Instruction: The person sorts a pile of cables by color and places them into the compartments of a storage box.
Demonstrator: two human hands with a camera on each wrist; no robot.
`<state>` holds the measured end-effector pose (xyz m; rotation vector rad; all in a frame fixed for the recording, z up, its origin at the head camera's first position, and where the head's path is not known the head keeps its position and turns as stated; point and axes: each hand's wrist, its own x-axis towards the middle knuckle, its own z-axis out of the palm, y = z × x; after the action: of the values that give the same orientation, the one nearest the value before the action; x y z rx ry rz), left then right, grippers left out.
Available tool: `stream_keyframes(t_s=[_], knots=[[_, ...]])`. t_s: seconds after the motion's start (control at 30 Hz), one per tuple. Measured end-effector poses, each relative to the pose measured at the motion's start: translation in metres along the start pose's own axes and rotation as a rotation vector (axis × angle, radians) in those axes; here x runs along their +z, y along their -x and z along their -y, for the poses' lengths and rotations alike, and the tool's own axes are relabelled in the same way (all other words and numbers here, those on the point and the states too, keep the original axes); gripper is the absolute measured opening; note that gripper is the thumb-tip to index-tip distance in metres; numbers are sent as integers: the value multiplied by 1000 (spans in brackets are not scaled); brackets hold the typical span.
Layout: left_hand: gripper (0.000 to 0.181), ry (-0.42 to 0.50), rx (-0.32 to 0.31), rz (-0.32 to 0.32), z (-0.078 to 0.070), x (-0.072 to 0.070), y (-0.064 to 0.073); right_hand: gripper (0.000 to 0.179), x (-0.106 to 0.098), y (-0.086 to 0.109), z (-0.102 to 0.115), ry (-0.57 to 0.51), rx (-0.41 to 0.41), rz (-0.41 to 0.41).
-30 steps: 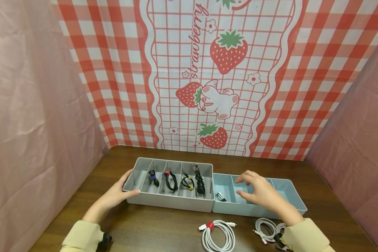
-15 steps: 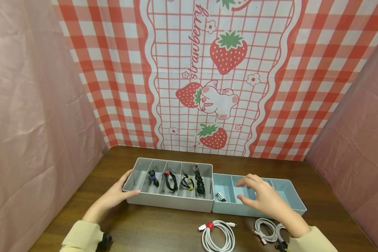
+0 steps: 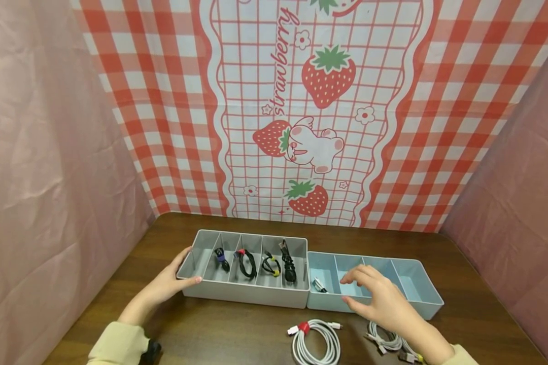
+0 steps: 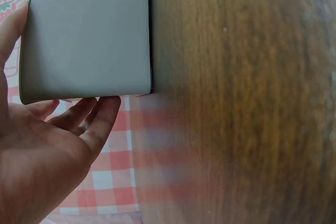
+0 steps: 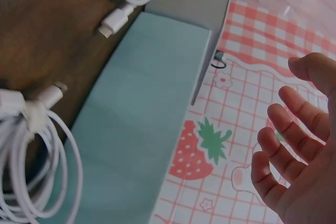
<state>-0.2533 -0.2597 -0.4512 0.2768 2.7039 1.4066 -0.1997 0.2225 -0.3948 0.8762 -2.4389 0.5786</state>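
Observation:
My left hand holds the left end of a grey divided box. In the left wrist view its fingertips meet the end wall and the thumb lies at the rim. My right hand hovers over the front of a light blue divided box, fingers apart and loosely bent, nothing between them. One short white cable lies in the blue box's leftmost compartment. Black cables sit in the grey box, tied with purple, red and yellow, beside a bundled black cord.
On the wooden table, before the blue box, lies a white cable coil with a red tie. Another white coil lies to its right, partly under my right forearm. A strawberry-print cloth hangs behind the table.
My right hand has moved a little toward the front, from above the blue box's compartments to its front rim. The left hand keeps its place on the grey box.

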Motion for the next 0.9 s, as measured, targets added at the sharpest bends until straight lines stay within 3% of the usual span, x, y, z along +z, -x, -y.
stream_keyframes(t_s=[0.3, 0.53, 0.9], knots=[[92, 9, 5, 2, 0, 0, -1, 38, 13, 13, 6, -2, 1, -10], [91, 9, 3, 5, -2, -1, 0, 34, 23, 21, 6, -58, 58, 43], [91, 4, 13, 1, -2, 0, 2, 34, 45, 30, 3, -67, -32, 70]])
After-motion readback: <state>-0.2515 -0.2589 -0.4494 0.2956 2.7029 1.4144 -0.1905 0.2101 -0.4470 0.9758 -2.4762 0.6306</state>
